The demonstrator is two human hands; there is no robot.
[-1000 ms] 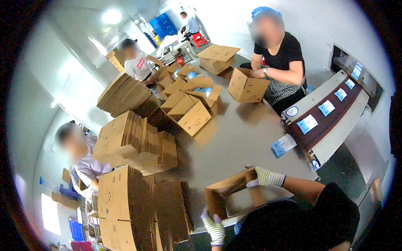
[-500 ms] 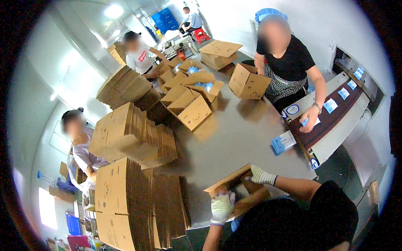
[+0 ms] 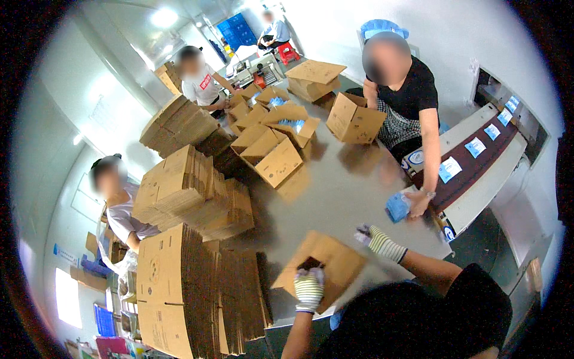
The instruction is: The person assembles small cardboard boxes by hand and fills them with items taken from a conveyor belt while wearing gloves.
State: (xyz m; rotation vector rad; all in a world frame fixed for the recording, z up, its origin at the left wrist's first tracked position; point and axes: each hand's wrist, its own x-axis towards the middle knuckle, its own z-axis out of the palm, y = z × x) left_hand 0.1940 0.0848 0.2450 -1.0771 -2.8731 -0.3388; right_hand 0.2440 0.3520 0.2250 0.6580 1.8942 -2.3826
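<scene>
Your left hand [image 3: 309, 289] grips the near edge of the cardboard box [image 3: 326, 267], fingers curled onto it, near the table's [image 3: 353, 191] near edge. Your right hand [image 3: 372, 237] hovers just right of the box with fingers spread loosely, holding nothing. Stacks of flat cartons [image 3: 191, 287] stand to the left.

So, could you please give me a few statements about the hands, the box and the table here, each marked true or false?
1. Both of the person's hands wear striped knit gloves. True: left hand, right hand.
2. The left hand rests on a cardboard box lying on the grey table. True.
3. The right hand grips a blue packet. False: its fingers are spread beside the box; the blue packet is in a co-worker's hand.
4. The flat cardboard stacks stand to the person's right. False: they stand to the left.
5. The conveyor belt carries cardboard boxes. False: it carries small pale blue packets.
</scene>
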